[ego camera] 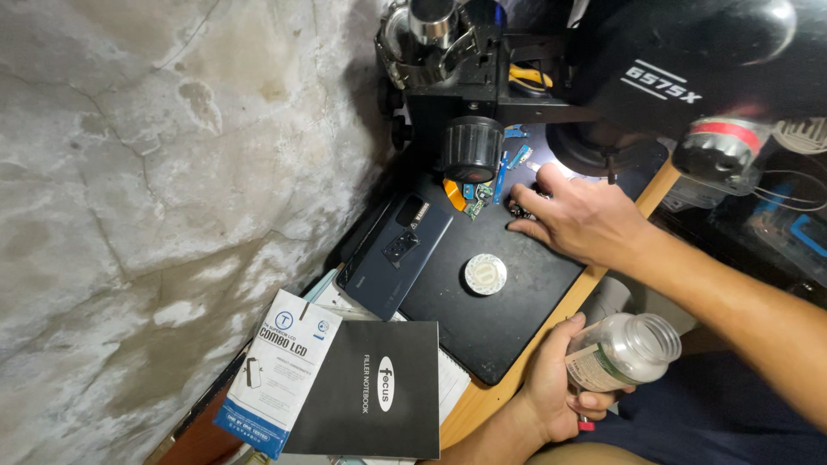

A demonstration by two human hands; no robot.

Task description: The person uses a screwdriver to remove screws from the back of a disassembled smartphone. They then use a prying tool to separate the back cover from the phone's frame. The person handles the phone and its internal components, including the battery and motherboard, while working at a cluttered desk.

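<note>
Nearest the camera, the left hand [551, 387] rises from the bottom edge with its wrist bent, fingers and thumb wrapped round a small clear bottle [622, 353]. The bottle lies tilted nearly on its side, its long axis running left to right with the open mouth pointing right and slightly up; it is held just off the near edge of the wooden bench [482, 400]. Beside it, to the left, lie a black notebook [370, 389] and a white-and-blue flat packet [280, 370]. Farther on, a black work mat [517, 293] carries a small round white lid [485, 274] and a dark blue phone back [396, 254] lying diagonally. The right forearm crosses from the right edge, and the right hand [581, 215] rests palm down on the mat, fingers curled and fingertips [521, 207] pinching or pressing small parts; exactly what they grip cannot be told. Just beyond lie blue and orange flex pieces [491, 185], under the black microscope [534, 77].
</note>
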